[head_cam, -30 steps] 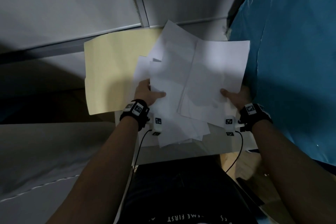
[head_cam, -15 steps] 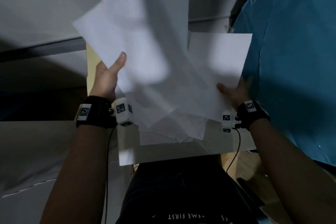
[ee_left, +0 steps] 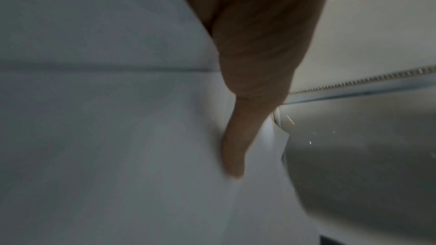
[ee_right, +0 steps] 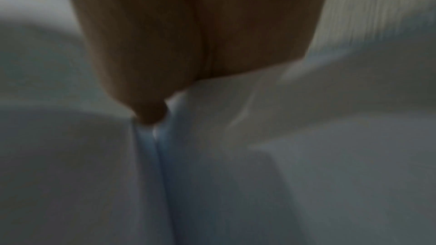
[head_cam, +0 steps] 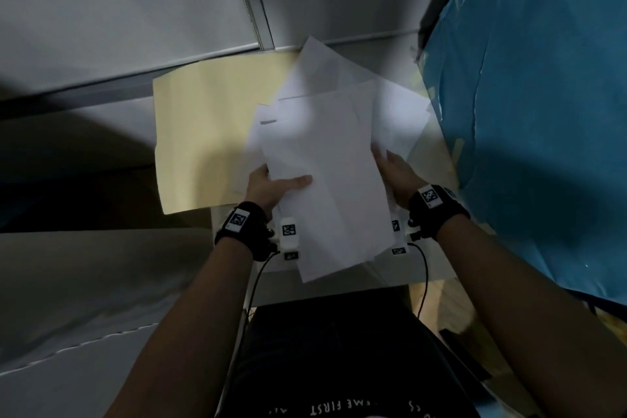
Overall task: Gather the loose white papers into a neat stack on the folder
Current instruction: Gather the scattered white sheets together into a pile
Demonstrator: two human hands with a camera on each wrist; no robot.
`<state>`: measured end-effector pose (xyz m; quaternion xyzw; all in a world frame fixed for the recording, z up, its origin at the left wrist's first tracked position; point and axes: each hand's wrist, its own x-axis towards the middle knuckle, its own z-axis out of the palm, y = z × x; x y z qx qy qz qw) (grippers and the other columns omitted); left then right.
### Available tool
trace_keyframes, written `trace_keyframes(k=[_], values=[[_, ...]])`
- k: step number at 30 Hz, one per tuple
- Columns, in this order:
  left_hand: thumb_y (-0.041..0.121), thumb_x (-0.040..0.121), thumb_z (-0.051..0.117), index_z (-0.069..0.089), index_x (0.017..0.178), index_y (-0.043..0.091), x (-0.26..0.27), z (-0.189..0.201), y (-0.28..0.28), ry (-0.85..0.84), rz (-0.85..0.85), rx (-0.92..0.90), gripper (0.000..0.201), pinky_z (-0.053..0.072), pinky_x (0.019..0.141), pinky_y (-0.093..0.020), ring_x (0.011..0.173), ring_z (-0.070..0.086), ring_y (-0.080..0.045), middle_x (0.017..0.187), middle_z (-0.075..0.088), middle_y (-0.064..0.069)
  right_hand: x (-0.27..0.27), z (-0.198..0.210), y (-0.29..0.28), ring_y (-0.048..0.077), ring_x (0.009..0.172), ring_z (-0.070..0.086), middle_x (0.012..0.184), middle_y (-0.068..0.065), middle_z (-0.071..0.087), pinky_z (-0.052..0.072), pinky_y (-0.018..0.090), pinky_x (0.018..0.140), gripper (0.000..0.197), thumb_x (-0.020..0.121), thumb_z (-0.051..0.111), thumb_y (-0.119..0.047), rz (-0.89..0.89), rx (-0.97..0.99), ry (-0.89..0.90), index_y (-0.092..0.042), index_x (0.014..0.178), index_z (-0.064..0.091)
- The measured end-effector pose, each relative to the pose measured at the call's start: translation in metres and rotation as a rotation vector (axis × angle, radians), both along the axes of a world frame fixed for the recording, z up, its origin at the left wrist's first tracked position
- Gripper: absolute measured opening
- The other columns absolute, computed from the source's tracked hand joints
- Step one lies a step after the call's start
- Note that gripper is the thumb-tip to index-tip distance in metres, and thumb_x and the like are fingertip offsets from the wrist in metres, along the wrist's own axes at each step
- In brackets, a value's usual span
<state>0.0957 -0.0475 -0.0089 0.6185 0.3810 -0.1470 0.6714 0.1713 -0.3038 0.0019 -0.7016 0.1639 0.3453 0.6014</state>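
Observation:
A loose bunch of white papers (head_cam: pixel 325 173) is held between both hands, fanned and askew, above the right half of the pale yellow folder (head_cam: pixel 210 132). My left hand (head_cam: pixel 271 185) pinches the sheets at their lower left, thumb flat on top and fingers hidden beneath; the left wrist view shows that thumb on the white papers (ee_left: pixel 118 137). My right hand (head_cam: pixel 395 173) grips the right edge, its fingers hidden under the sheets. In the blurred right wrist view a fingertip presses into the white papers (ee_right: pixel 259 174).
The folder lies on a small white table (head_cam: pixel 234 217) set against a grey wall with a metal rail (head_cam: pixel 247 0). A blue plastic sheet (head_cam: pixel 536 112) hangs close on the right. My lap in dark clothing (head_cam: pixel 339 349) is below the table's near edge.
My left hand had swung a sheet up high to the left; it has brought it back down onto the bunch. The right hand slid inward, and the papers now overlap more closely.

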Motion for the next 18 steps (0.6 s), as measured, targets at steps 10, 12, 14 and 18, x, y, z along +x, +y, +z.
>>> trace_keyframes(k=[10,12,14,18], values=[[0.0,0.074,0.092,0.067,0.128,0.003,-0.014,-0.014,0.01,-0.037,0.057,0.07,0.059,0.066,0.076,-0.04,0.091,0.077,-0.017,0.109,0.077,-0.003,0.004,-0.017,0.0,0.006,0.079,0.071,0.092,-0.007,0.072,0.058,0.029,0.071,0.037,0.089,0.077,-0.047,0.092,-0.289,-0.377,-0.014,0.104,0.07],[0.001,0.074,0.092,0.067,0.129,0.003,-0.021,-0.021,0.017,-0.04,0.097,0.142,0.061,0.064,0.085,-0.046,0.094,0.074,-0.019,0.116,0.075,-0.008,0.01,-0.029,-0.011,0.022,0.093,0.069,0.102,0.003,0.068,0.059,0.034,0.08,0.05,0.081,0.085,-0.044,-0.175,-0.432,-0.383,-0.01,0.11,0.064],[0.004,0.074,0.093,0.066,0.13,0.006,-0.029,-0.03,0.021,-0.04,0.108,0.196,0.062,0.062,0.09,-0.05,0.1,0.073,-0.025,0.121,0.074,-0.009,0.016,-0.036,-0.016,0.024,0.107,0.063,0.12,0.009,0.06,0.054,0.032,0.088,0.072,0.072,0.091,-0.045,-0.158,-0.509,-0.308,-0.01,0.124,0.055],[0.015,0.071,0.097,0.065,0.129,0.017,-0.035,-0.039,0.021,-0.023,0.1,0.26,0.066,0.06,0.095,-0.055,0.113,0.069,-0.033,0.127,0.072,-0.007,0.035,-0.037,0.002,0.029,0.123,0.057,0.138,0.012,0.053,0.051,0.034,0.097,0.103,0.062,0.096,-0.049,-0.063,-0.533,-0.207,-0.005,0.138,0.044]])
